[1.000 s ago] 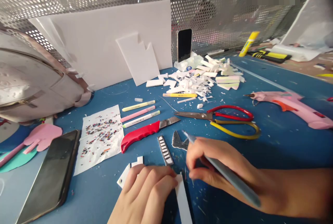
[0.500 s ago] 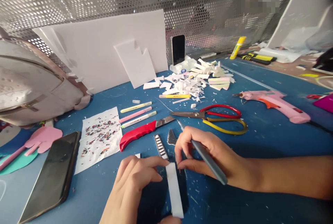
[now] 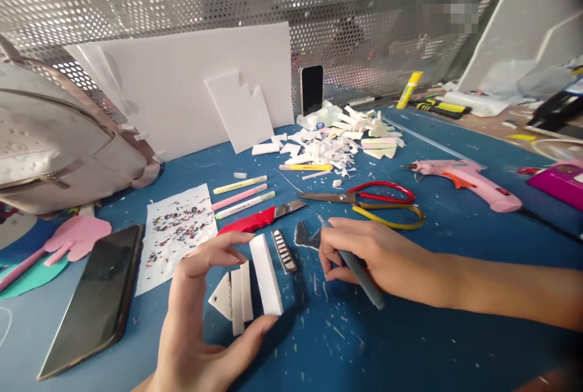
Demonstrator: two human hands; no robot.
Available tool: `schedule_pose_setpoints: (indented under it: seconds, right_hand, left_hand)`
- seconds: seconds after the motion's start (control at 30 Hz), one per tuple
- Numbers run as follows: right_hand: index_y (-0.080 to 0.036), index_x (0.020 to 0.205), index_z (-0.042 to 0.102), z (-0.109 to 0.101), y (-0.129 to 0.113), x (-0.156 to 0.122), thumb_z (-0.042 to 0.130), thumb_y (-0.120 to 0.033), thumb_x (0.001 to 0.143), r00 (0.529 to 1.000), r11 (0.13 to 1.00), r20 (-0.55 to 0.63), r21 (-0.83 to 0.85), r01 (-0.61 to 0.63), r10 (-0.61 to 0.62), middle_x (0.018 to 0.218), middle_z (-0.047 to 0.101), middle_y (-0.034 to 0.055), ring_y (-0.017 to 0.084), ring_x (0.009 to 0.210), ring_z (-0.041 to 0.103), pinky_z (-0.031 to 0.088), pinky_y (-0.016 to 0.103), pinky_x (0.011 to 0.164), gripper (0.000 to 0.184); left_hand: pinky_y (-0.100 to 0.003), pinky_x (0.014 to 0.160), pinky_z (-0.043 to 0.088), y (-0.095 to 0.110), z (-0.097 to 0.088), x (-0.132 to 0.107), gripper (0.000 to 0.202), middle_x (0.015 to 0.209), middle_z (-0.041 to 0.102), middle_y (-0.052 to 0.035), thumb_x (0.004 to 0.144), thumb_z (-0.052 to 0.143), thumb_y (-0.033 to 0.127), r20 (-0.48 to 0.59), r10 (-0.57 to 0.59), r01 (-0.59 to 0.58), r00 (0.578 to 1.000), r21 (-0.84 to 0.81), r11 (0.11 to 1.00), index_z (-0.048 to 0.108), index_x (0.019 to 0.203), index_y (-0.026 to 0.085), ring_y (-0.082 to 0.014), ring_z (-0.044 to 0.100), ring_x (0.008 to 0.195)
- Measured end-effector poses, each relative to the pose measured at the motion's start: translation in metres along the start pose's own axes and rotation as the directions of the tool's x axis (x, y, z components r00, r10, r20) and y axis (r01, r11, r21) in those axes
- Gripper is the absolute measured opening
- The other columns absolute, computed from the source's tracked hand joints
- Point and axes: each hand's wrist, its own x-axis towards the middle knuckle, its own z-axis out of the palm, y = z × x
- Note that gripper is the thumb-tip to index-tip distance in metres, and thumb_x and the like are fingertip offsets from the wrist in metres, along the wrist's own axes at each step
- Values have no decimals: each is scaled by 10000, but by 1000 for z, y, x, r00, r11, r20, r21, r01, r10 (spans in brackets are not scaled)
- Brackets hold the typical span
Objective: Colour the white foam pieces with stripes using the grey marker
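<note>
My left hand [image 3: 200,313] pinches a white foam strip [image 3: 266,276] lengthwise, index finger at its far end and thumb at its near end. Under that hand lie several pale cut foam pieces [image 3: 241,288], one with a pointed end. My right hand [image 3: 353,252] is closed round a slim grey pen-like tool [image 3: 364,282], its thin tip pointing away from me; I cannot tell whether it is a pen or a knife. Beside those fingers rests a dark, ragged-edged piece [image 3: 305,235]. Between the hands is a small black-and-white striped strip [image 3: 284,252].
A red-handled knife [image 3: 255,219], scissors [image 3: 378,203] and markers [image 3: 241,194] lie ahead. Foam scraps [image 3: 332,143] are heaped behind them. A pink glue gun [image 3: 469,182] is right; a phone [image 3: 95,301] and speckled white sheet [image 3: 177,234] are left.
My left hand has lifted the white strip and moved it left, uncovering the pale pieces. My right hand has drawn slightly right, away from the strip, still holding the grey tool.
</note>
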Motion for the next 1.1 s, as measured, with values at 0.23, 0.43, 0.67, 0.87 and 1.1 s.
schedule_pose_setpoints:
  seconds: [0.23,0.43,0.67,0.87,1.1]
  right_hand:
    - [-199,879,541,8,-14,3,667,-197,935,999,998,34,59,-28,26,867,610,7,137,715,574,421,254,637,138]
    - [-212,859,495,27,-42,8,712,-142,888,993,992,97,113,55,-66,820,582,-28,110,705,537,411,224,643,229]
    - [-211,840,463,37,-53,23,681,-107,899,987,993,110,41,110,-114,754,588,-24,139,733,521,359,243,615,249]
    - [-210,846,467,34,-68,25,571,90,757,975,989,171,-7,147,-144,794,594,-28,135,730,502,360,247,621,330]
    - [-215,835,438,13,-67,9,633,4,832,989,999,142,-27,46,-42,819,595,-27,128,717,524,381,246,634,293]
  left_hand:
    - [-421,1042,456,-3,-4,2,513,1192,565,-89,745,758,150,-5,-38,37,999,-93,995,487,1170,246,-257,542,1241]
    - [-395,1076,430,-5,-5,6,443,1180,550,-81,778,736,160,-37,-52,45,998,-163,986,490,1136,241,-238,523,1252]
    - [-398,1030,437,-6,-5,5,431,1239,539,-99,783,747,180,-84,-73,55,994,-197,979,484,1121,230,-222,537,1194]
    - [-443,1076,407,-7,-6,4,421,1207,556,-79,787,749,184,-76,-54,38,996,-199,979,497,1119,245,-236,525,1245]
    - [-452,1062,413,-7,-8,4,423,1235,545,-88,783,751,187,-81,-31,15,996,-196,981,496,1114,245,-247,522,1249]
